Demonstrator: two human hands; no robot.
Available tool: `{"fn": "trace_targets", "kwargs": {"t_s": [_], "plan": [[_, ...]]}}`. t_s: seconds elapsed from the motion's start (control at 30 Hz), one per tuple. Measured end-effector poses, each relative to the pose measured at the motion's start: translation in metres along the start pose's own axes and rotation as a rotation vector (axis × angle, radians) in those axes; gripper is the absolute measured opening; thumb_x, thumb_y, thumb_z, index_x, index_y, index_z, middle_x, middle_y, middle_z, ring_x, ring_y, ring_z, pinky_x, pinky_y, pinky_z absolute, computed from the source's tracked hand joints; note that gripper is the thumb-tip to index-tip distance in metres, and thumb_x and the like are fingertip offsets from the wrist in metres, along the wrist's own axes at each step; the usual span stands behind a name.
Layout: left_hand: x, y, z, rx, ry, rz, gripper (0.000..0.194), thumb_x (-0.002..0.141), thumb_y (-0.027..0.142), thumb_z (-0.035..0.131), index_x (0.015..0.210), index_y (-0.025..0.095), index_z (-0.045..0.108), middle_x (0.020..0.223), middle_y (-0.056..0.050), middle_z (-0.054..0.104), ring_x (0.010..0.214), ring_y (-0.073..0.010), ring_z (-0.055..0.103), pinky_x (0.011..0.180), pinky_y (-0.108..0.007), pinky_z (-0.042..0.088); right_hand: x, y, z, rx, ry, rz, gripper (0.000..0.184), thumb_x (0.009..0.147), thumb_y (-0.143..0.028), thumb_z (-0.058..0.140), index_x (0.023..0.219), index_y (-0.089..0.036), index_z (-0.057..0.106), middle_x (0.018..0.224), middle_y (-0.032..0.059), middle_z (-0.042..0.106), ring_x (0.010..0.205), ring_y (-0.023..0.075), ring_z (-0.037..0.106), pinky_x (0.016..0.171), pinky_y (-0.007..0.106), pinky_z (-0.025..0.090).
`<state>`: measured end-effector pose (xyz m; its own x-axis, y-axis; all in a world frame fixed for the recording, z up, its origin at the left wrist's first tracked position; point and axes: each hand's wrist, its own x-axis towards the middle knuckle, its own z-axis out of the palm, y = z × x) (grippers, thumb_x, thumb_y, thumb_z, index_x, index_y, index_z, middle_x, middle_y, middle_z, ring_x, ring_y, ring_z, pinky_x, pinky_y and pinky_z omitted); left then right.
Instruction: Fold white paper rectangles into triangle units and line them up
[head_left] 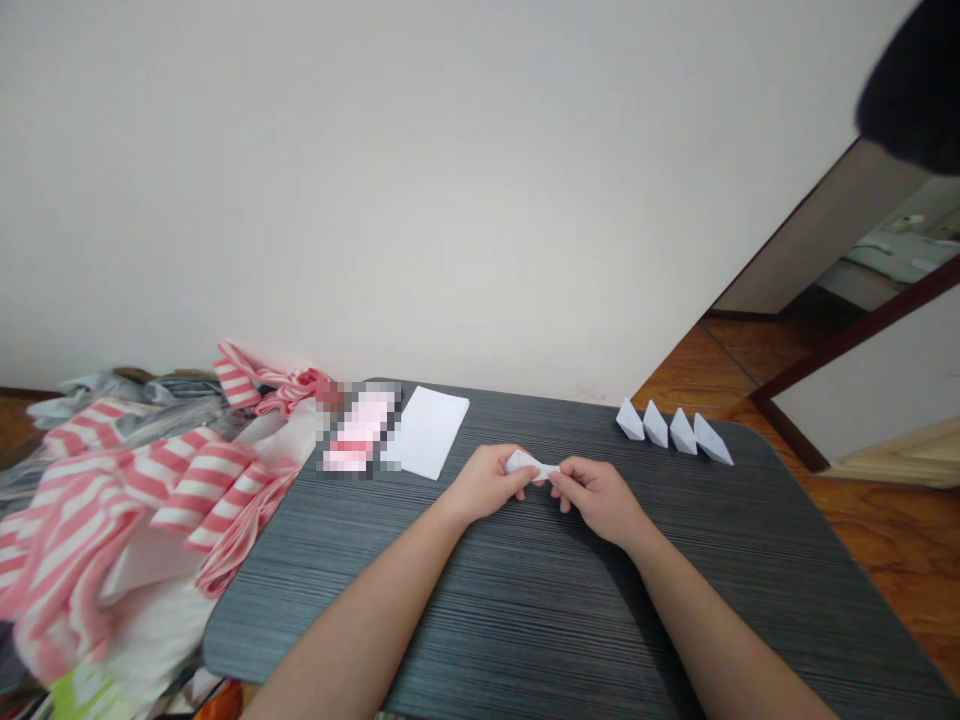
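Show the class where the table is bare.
On the table, free: front, between the forearms; back strip, between white sheets and folded papers; right, below those papers. Crowded: back left (sheets, pixelated item) and centre (left hand, right hand, held paper).

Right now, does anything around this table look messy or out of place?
Yes: the cloth heap left of the table lies crumpled and jumbled, unlike the tidy row of folded papers at the right. The item by the white sheets is pixelated, so I can't judge it.
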<state>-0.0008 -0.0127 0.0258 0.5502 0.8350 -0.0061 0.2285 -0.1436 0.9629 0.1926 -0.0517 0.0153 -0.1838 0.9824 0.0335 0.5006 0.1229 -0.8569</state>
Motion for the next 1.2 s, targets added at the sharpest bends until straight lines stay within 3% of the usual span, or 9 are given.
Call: {"fn": "trace_targets", "kwargs": {"t_s": [0.27, 0.5, 0.9, 1.2], "plan": [[0.001, -0.001, 0.0, 0.004, 0.008, -0.049, 0.029, 0.081, 0.036, 0.047, 0.083, 0.012, 0.064, 0.06, -0.002, 0.062, 0.053, -0.0107, 0.057, 0.054, -0.02, 0.042, 0.001, -0.003, 0.001, 0.021, 0.007, -0.011, 0.027, 0.086, -0.032, 0.046, 0.07, -0.018, 0.061, 0.053, -0.0011, 0.06, 0.05, 0.0123, 0.054, 0.054, 0.023, 0.042], [0.001, 0.002, -0.001, -0.061, -0.029, -0.034, 0.026, 0.08, 0.033, 0.049, 0.081, 0.013, 0.064, 0.074, -0.004, 0.067, 0.055, -0.01, 0.058, 0.053, -0.019, 0.042, 0.0, -0.005, -0.001, -0.001, -0.012, -0.012, 0.027, 0.086, -0.032, 0.047, 0.068, -0.018, 0.061, 0.053, -0.0006, 0.061, 0.051, 0.013, 0.056, 0.056, 0.024, 0.043], [0.003, -0.007, -0.001, -0.096, -0.015, -0.027, 0.028, 0.082, 0.035, 0.046, 0.087, 0.012, 0.062, 0.081, -0.006, 0.068, 0.056, -0.01, 0.059, 0.05, -0.019, 0.041, 0.0, 0.003, 0.005, 0.163, 0.098, -0.085, 0.021, 0.082, -0.03, 0.055, 0.096, -0.017, 0.065, 0.07, 0.0032, 0.064, 0.055, 0.0132, 0.058, 0.048, 0.024, 0.044], [0.004, -0.01, -0.002, -0.109, -0.031, -0.023, 0.029, 0.082, 0.037, 0.046, 0.086, 0.012, 0.062, 0.081, -0.006, 0.069, 0.056, -0.0104, 0.059, 0.05, -0.019, 0.042, 0.002, 0.009, 0.002, 0.131, 0.096, -0.239, 0.017, 0.083, -0.022, 0.053, 0.091, -0.019, 0.068, 0.075, 0.0039, 0.062, 0.055, 0.0114, 0.057, 0.047, 0.023, 0.046]]}}
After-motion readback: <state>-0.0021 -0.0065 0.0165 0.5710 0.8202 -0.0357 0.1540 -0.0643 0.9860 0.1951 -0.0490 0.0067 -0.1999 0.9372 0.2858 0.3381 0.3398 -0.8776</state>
